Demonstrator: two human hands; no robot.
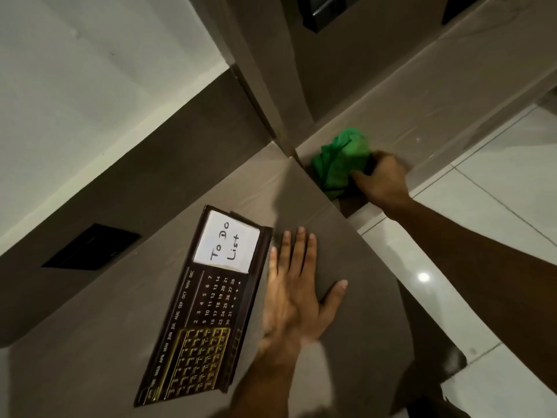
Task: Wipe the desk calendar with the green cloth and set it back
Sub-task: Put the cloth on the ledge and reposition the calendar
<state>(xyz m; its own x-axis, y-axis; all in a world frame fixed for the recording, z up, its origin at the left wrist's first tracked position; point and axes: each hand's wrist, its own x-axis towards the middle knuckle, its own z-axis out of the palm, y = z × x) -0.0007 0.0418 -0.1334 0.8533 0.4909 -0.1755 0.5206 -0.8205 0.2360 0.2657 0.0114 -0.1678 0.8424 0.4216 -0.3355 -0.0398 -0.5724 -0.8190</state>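
Note:
The dark brown desk calendar (208, 306) lies on the grey-brown desk (346, 297), with a white "To Do List" note at its far end and gold grid at its near end. My left hand (297, 294) rests flat on the desk just right of the calendar, fingers spread, holding nothing. The crumpled green cloth (340, 159) sits on a lower ledge beyond the desk's far right corner. My right hand (382, 179) reaches over that corner and its fingers close on the cloth's right side.
A black socket plate (90, 247) is set in the panel left of the desk. A tall grey cabinet (301, 70) rises behind. Glossy white floor tiles (482, 236) lie to the right, past the desk's edge.

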